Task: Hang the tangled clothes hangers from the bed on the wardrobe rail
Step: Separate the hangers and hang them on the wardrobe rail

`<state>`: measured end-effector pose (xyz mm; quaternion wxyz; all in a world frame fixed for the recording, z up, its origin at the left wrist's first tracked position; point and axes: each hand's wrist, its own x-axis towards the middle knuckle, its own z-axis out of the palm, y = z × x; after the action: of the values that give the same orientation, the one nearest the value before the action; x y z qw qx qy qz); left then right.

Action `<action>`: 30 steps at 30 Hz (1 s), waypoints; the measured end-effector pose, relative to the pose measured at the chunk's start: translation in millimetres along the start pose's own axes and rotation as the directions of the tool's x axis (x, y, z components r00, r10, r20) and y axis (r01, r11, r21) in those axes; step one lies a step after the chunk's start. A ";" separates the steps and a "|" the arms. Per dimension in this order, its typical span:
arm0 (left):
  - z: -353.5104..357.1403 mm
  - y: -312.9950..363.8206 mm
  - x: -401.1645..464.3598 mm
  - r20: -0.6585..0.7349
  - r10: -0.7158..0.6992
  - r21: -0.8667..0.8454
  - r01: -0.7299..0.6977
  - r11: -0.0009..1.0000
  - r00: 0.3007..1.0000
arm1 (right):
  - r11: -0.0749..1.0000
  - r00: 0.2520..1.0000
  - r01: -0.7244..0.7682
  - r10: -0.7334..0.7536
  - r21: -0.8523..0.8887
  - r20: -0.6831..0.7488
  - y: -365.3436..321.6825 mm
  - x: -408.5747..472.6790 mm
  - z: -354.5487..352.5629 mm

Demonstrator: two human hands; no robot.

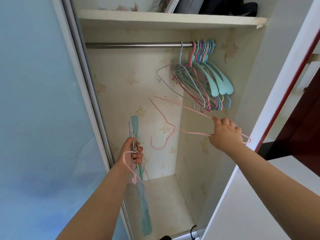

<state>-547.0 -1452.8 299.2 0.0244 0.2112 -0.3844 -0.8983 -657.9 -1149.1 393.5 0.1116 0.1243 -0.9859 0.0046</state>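
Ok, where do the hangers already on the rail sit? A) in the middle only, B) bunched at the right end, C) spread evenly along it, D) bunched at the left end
B: the hung hangers crowd together at the right end of the rail, and the rest of the bar is bare, while the right hand holds a pink hanger below them.

A single wide-angle head-worn camera looks forward and slightly down from close range into an open wardrobe, its rail (135, 45) near the top of frame, the shelf (166, 19) above it, both forearms reaching in from the bottom edge, straight lines bowed outward.
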 end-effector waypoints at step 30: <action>58.8 62.5 -9.8 0.121 0.051 -0.167 -0.031 0.985 0.991 | 0.214 0.862 -0.490 -0.031 0.845 0.507 -109.9 113.4 -78.3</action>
<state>-568.9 -1454.7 382.8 0.0362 0.1439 -0.3138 -0.9378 -720.8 -1280.4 493.0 -0.2036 0.0111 -0.7787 0.5934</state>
